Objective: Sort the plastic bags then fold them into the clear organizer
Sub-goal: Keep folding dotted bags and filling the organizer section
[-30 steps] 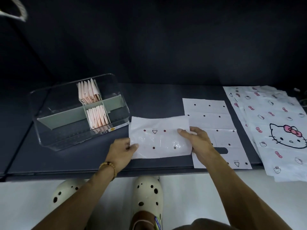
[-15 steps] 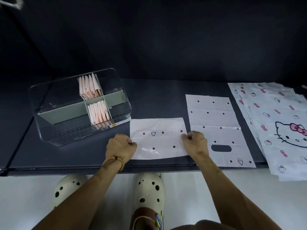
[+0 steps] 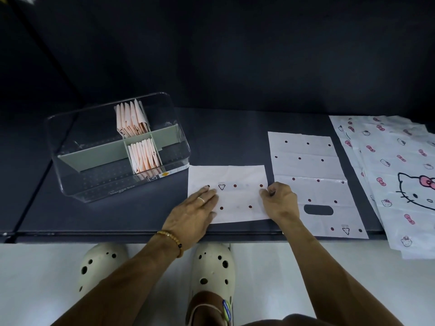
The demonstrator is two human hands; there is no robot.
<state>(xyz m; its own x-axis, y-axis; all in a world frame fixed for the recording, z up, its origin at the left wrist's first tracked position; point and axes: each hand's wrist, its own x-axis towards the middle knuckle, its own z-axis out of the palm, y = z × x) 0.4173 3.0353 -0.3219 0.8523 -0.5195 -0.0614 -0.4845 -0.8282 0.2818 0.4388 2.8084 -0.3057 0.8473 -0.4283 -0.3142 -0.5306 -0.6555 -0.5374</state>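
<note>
Head view shows a half-folded dotted bag [image 3: 237, 194] lying flat near the front edge of the counter [image 3: 235, 137], just right of the organizer [image 3: 117, 147]. Left hand [image 3: 193, 215] lies flat on the bag's left part, fingers straight, pressing it down. Right hand [image 3: 280, 203] pinches the bag's right edge with curled fingers.

The step in hand looks like the next fold of this bag. To do it well, the flat hand should pin the plastic so it cannot slide on the smooth counter, while the pinching hand carries the right edge over and lines it up with the left edge before any crease is pressed. Thin film traps air and springs back, so stroke outward from the middle, then run fingers along the fold.

Folded pink bags [image 3: 143, 156] stand upright in two middle compartments, so this one should end about as narrow as they are. An unfolded dotted bag [image 3: 310, 170] and a cat-print pile [image 3: 395, 175] wait toward the right edge.
</note>
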